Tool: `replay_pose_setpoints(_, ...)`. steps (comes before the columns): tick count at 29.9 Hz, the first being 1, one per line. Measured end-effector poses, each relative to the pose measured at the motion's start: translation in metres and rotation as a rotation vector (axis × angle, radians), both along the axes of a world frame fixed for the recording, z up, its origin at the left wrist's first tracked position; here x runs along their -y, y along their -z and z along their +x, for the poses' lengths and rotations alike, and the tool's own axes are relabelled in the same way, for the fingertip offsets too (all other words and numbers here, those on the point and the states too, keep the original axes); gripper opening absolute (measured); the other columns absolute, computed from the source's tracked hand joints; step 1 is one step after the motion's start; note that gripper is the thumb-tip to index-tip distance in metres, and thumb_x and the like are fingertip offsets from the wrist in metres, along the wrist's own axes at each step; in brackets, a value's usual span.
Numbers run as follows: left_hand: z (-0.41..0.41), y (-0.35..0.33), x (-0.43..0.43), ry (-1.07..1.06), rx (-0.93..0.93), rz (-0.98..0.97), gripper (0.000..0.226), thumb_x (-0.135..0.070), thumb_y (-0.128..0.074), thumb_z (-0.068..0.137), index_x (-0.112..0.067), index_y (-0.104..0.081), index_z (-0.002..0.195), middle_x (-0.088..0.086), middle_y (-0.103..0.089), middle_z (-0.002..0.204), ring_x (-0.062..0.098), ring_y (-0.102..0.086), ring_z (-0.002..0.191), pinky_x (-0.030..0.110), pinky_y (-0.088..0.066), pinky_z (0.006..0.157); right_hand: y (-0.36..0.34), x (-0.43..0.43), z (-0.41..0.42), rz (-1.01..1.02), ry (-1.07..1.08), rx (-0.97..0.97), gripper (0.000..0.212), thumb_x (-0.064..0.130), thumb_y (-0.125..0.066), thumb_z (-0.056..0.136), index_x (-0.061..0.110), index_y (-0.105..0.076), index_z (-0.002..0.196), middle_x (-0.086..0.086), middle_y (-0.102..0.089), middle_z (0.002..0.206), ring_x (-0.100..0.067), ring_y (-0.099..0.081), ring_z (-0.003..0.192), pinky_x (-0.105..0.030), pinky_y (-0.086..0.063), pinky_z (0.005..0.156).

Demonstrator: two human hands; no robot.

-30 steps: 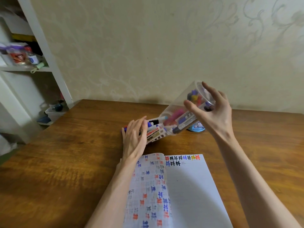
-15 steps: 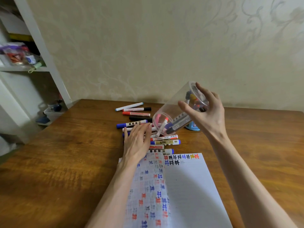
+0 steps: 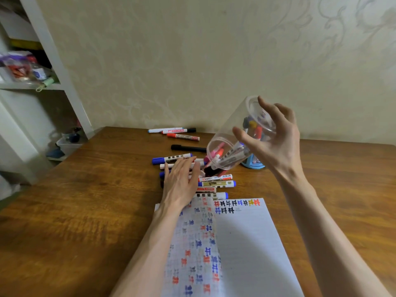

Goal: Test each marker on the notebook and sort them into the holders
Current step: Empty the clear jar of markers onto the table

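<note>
right hand point(image 3: 272, 142): fingers curled round base end of clear holder point(image 3: 227, 136), held above the surface point(image 3: 85, 211), tilted w/ mouth down toward left hand point(image 3: 182, 183). held markers point(image 3: 218, 155): several inside, tips at the mouth. left hand: flat, fingers straight, close together, pressed on marker pile point(image 3: 216, 183) just below holder mouth. far markers point(image 3: 183, 136): 4, beyond left fingertips. notebook point(image 3: 246, 243): open, under left forearm, pages w/ coloured test marks. blue holder point(image 3: 252, 165): stood under right hand, partly hidden.
</note>
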State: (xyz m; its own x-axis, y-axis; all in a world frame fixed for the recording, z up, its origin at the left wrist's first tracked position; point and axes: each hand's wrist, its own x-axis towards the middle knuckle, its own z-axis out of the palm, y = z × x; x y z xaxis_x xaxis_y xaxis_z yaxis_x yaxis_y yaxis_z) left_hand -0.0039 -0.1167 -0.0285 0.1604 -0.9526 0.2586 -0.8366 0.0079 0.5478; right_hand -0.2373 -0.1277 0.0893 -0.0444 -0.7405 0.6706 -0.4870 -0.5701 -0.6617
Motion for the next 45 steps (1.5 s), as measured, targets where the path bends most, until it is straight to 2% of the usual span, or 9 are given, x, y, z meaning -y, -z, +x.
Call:
replay_pose_setpoints(4,-0.001,0.000,0.000,0.025,-0.010,-0.021,0.064,-0.067,-0.020,0.102,-0.035,-0.048,0.149,-0.008,-0.045,0.158,0.009,-0.033,0.150,0.049,-0.001,0.128,0.001,-0.002,0.003,0.001,-0.003,0.035,0.087,0.051,-0.093,0.073,0.032,-0.057,0.149,-0.005,-0.050,0.142,-0.009,-0.053,0.121,0.006,-0.038,0.089)
replay_pose_setpoints(11,-0.001,-0.002,-0.004,0.112,0.001,-0.109,0.051,-0.066,-0.043,0.099,-0.041,-0.054,0.142,-0.014,-0.051,0.152,0.008,-0.037,0.146,0.053,-0.002,0.125,0.001,-0.004,0.000,-0.010,0.034,0.065,0.088,0.059,-0.086,0.071,0.034,-0.057,0.150,-0.005,-0.048,0.145,-0.014,-0.053,0.130,-0.017,-0.044,0.103)
replay_pose_setpoints(15,0.001,0.001,-0.002,0.087,0.014,-0.209,0.037,-0.044,-0.070,0.093,-0.036,-0.067,0.129,-0.013,-0.065,0.135,0.010,-0.051,0.136,0.058,-0.017,0.124,0.003,-0.004,-0.005,-0.007,0.039,0.067,0.086,0.059,-0.086,0.071,0.036,-0.057,0.149,-0.003,-0.049,0.144,-0.012,-0.052,0.131,-0.008,-0.042,0.101)
replay_pose_setpoints(21,-0.001,-0.001,-0.001,0.001,0.030,-0.139,0.043,-0.027,-0.071,0.094,-0.029,-0.064,0.136,-0.008,-0.060,0.143,0.012,-0.047,0.139,0.057,-0.022,0.125,0.004,-0.005,-0.019,0.012,0.037,0.006,0.089,0.058,-0.087,0.069,0.035,-0.057,0.149,-0.004,-0.048,0.145,-0.018,-0.052,0.134,-0.024,-0.045,0.107)
replay_pose_setpoints(28,-0.006,-0.008,-0.009,0.102,-0.021,-0.119,0.047,-0.055,-0.060,0.096,-0.036,-0.059,0.140,-0.011,-0.053,0.150,0.011,-0.040,0.145,0.054,-0.005,0.126,0.006,-0.008,-0.021,0.008,0.020,-0.020,0.089,0.058,-0.087,0.069,0.035,-0.056,0.149,-0.005,-0.046,0.147,-0.019,-0.050,0.136,-0.030,-0.046,0.110)
replay_pose_setpoints(33,-0.011,-0.013,-0.013,0.213,-0.047,-0.121,0.062,-0.074,-0.057,0.083,-0.052,-0.051,0.140,-0.021,-0.049,0.151,-0.004,-0.029,0.142,0.051,0.002,0.123,0.002,-0.008,-0.016,-0.013,-0.013,-0.076,0.093,0.054,-0.093,0.069,0.032,-0.055,0.152,-0.007,-0.044,0.152,-0.013,-0.046,0.139,-0.013,-0.038,0.104)
replay_pose_setpoints(37,-0.012,-0.011,-0.012,0.252,-0.014,-0.084,0.062,-0.079,-0.056,0.081,-0.064,-0.038,0.139,-0.022,-0.044,0.155,0.001,-0.028,0.148,0.055,0.004,0.124,0.001,-0.012,-0.011,-0.053,-0.043,-0.074,0.096,0.049,-0.096,0.069,0.033,-0.052,0.153,-0.006,-0.039,0.156,-0.016,-0.044,0.142,-0.033,-0.046,0.110)
replay_pose_setpoints(42,-0.012,-0.008,-0.009,0.261,0.031,-0.037,0.076,-0.083,-0.049,0.081,-0.053,-0.040,0.150,-0.020,-0.037,0.160,0.008,-0.025,0.152,0.058,0.003,0.125,-0.004,-0.018,-0.004,-0.103,-0.056,-0.074,0.098,0.040,-0.097,0.070,0.026,-0.050,0.155,-0.008,-0.043,0.152,0.021,-0.046,0.118,-0.015,-0.045,0.098)
replay_pose_setpoints(45,-0.012,-0.002,-0.007,0.272,0.019,-0.065,0.074,-0.082,-0.052,0.084,-0.051,-0.042,0.149,-0.021,-0.039,0.159,0.007,-0.028,0.151,0.059,0.002,0.124,-0.011,-0.018,-0.003,-0.103,-0.084,-0.076,0.100,0.042,-0.096,0.072,0.029,-0.046,0.157,-0.005,-0.042,0.153,-0.001,-0.052,0.127,-0.013,-0.043,0.098)
